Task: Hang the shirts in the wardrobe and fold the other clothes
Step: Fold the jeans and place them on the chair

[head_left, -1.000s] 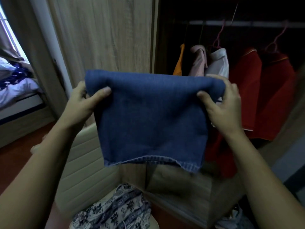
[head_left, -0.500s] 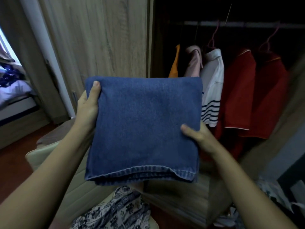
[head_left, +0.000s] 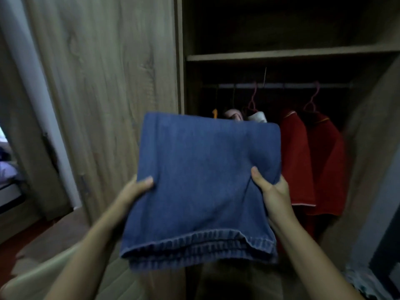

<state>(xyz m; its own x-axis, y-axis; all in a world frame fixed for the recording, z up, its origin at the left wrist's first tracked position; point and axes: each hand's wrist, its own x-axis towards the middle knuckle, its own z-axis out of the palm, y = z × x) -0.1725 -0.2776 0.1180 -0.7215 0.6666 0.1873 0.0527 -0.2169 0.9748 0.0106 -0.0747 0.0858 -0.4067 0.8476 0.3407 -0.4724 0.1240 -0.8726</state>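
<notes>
You hold the folded jeans (head_left: 203, 187) up at centre, before the open wardrobe (head_left: 281, 55), left hand (head_left: 134, 191) clamped on the 9 o'clock edge, right hand (head_left: 272, 189) on the 3 o'clock edge. Keep both thumbs pressed so the layers stay square, and aim for the shelf (head_left: 292, 53) at 12 o'clock.

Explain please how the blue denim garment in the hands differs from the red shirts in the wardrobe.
The blue denim garment is folded into a thick square, while the red shirts hang open at full length. The denim is held by the left hand and right hand in front of the wardrobe; the red shirts hang on pink hangers from the rail inside it. The denim shows a stitched hem; the red shirts show a pale trim. Both are plain-coloured clothes.
</notes>
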